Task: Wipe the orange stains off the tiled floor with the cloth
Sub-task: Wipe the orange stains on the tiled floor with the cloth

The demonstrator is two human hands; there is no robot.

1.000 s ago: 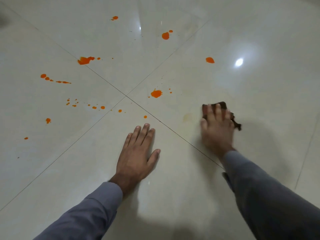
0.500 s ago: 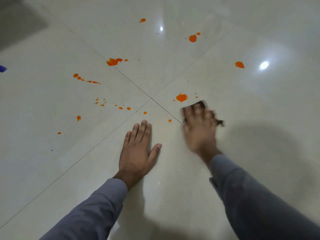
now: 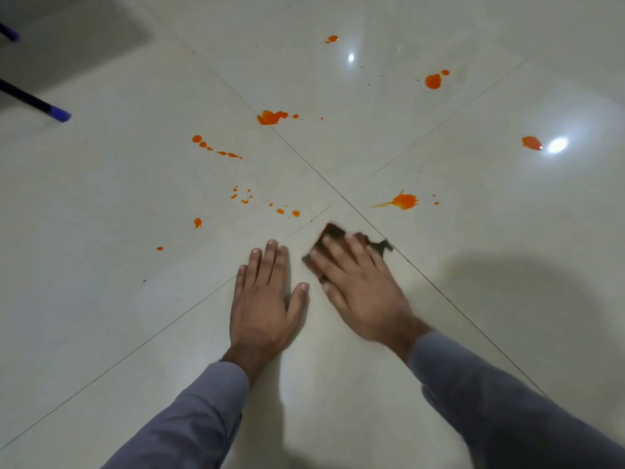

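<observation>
Two hands work a glossy pale tiled floor [image 3: 101, 231] where four tiles meet at one grout cross [image 3: 341, 197], the landmark here. One dark brown cloth [image 3: 333, 233] lies just below that cross, touching the floor, pinned under the right hand [image 3: 363, 286]; its fingers lie straight and slightly spread on top of the cloth, pressing it flat, and a ragged corner pokes out beyond the fingertips. The hand is motion-blurred. The left hand [image 3: 265, 299] rests palm down on the bare tile below and left of the cross, four fingers straight and close together, thumb splayed toward the right hand, holding nothing. Both arms wear grey sleeves [image 3: 189, 421].

Orange stains: about eight larger blots and clusters show, plus scattered specks too small to count. Nearest the cloth is a smeared splat [image 3: 404, 201] right of the cross. A large blot [image 3: 270, 117] sits on the grout line above left of the cross, a dotted trail [image 3: 216, 148] farther left, a spray of drops [image 3: 280, 211] just left of the cross. Far above right lie a round blot [image 3: 433, 81] and another [image 3: 531, 143] beside a light's reflection.

One dark pole with a blue tip [image 3: 54, 113] lies far upper left of the cross
</observation>
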